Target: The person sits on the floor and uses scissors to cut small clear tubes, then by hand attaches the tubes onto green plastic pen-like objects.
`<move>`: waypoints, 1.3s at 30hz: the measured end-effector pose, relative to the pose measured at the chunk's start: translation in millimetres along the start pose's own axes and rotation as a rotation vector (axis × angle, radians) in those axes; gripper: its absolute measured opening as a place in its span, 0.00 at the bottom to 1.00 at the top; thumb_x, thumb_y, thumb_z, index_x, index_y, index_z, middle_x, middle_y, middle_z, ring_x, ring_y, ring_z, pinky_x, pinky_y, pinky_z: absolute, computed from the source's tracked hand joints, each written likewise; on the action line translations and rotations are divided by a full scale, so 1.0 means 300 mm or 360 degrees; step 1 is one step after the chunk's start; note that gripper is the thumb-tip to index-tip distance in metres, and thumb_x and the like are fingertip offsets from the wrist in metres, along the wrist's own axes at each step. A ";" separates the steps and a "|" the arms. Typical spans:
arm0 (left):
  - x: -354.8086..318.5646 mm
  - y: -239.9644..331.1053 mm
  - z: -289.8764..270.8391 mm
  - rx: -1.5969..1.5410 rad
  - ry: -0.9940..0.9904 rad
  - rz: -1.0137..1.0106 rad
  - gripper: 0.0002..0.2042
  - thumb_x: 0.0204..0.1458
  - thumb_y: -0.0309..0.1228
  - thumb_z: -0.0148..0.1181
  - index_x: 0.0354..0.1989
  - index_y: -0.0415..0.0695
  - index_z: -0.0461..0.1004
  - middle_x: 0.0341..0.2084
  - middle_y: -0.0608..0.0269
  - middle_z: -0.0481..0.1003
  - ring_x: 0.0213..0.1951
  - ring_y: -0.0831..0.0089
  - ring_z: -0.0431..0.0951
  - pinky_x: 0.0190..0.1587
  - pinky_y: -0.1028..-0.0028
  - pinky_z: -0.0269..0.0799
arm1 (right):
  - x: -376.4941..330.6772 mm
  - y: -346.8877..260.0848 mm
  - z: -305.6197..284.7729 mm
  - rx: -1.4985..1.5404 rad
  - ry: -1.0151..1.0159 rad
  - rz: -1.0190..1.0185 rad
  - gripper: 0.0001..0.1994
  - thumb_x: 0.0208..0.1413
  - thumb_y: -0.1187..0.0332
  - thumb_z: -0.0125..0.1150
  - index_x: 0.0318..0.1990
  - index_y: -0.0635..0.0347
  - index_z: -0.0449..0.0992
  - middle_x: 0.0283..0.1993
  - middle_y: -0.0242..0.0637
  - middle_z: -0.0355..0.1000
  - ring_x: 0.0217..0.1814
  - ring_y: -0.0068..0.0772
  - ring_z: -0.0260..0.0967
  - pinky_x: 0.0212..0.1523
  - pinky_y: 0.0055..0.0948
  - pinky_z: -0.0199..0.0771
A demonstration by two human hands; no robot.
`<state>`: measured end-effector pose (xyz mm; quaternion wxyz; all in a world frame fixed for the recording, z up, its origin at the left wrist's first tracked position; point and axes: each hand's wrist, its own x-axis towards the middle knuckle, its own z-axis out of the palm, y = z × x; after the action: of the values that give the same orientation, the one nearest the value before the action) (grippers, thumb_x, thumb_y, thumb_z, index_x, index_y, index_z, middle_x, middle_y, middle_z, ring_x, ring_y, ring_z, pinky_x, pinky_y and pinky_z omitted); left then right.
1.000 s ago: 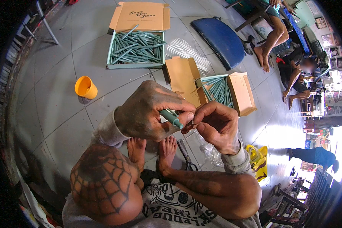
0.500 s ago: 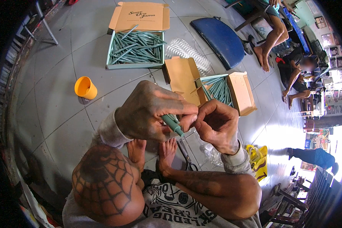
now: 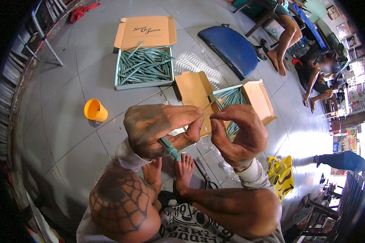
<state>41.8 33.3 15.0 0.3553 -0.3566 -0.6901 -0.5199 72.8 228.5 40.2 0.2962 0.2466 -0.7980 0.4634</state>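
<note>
My left hand (image 3: pixel 150 125) is closed, its lower fingers curled round a green pen (image 3: pixel 170 149) whose end sticks out below the palm. Its thumb and forefinger are pinched together. Close by on the right, my right hand (image 3: pixel 243 131) also makes a pinch, with thumb and forefinger bent into a ring. Something thin and pale seems to span the small gap between the two pinches, too fine to name. Beyond the hands are two open cardboard boxes of green pens: a larger box (image 3: pixel 144 86) at the far left and a smaller box (image 3: pixel 260 101) behind my right hand.
On the tiled floor, a yellow cup (image 3: pixel 95 110) stands at the left. Clear plastic pieces (image 3: pixel 198 67) lie beside a blue cushion (image 3: pixel 231 52). Scissors (image 3: pixel 207 174) rest by my feet, and a yellow bag (image 3: pixel 280 174) lies at the right. Other people sit farther off.
My hands have drawn slightly apart, opening a small gap between the pinched fingertips. The pen has shifted down and left with my left hand. The view has tilted a little.
</note>
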 end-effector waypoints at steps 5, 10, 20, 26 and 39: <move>-0.003 0.000 0.009 0.0029 0.0026 0.0069 0.08 0.42 0.18 0.70 0.32 0.41 0.81 0.28 0.59 0.84 0.29 0.70 0.86 0.31 0.76 0.80 | 0.020 -0.015 -0.005 -0.0205 -0.0010 -0.0217 0.14 0.41 0.82 0.73 0.38 0.66 0.78 0.34 0.42 0.78 0.34 0.34 0.78 0.35 0.27 0.77; 0.016 0.010 0.003 0.0051 -0.0053 0.0105 0.08 0.42 0.20 0.71 0.32 0.42 0.81 0.28 0.61 0.84 0.27 0.72 0.85 0.29 0.77 0.79 | 0.024 -0.018 -0.005 -0.0253 -0.0027 -0.0237 0.14 0.40 0.82 0.72 0.37 0.65 0.79 0.33 0.42 0.78 0.34 0.34 0.79 0.35 0.27 0.78; -0.003 0.007 0.019 0.0145 -0.0037 0.0121 0.10 0.41 0.24 0.72 0.33 0.47 0.82 0.27 0.66 0.84 0.23 0.75 0.82 0.24 0.79 0.75 | 0.014 -0.013 -0.003 -0.0233 -0.0061 -0.0168 0.12 0.41 0.82 0.72 0.36 0.64 0.79 0.33 0.41 0.78 0.33 0.35 0.79 0.34 0.27 0.78; 0.003 0.012 0.011 0.0162 -0.0109 0.0171 0.10 0.40 0.23 0.72 0.33 0.46 0.82 0.27 0.66 0.83 0.20 0.77 0.79 0.23 0.80 0.73 | 0.013 -0.001 -0.011 -0.0236 -0.0112 -0.0226 0.11 0.42 0.79 0.71 0.35 0.62 0.79 0.34 0.39 0.78 0.31 0.35 0.78 0.31 0.27 0.77; 0.009 0.010 0.012 0.0128 -0.0104 0.0146 0.11 0.41 0.23 0.71 0.35 0.43 0.81 0.27 0.64 0.83 0.22 0.74 0.81 0.24 0.78 0.76 | 0.004 0.005 -0.016 -0.0229 -0.0036 -0.0295 0.13 0.40 0.79 0.71 0.36 0.62 0.78 0.34 0.39 0.77 0.26 0.29 0.75 0.27 0.25 0.74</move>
<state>42.8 37.9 17.9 0.3700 -0.3901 -0.7046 -0.4632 72.2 233.4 42.0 0.3457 0.3026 -0.8062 0.3728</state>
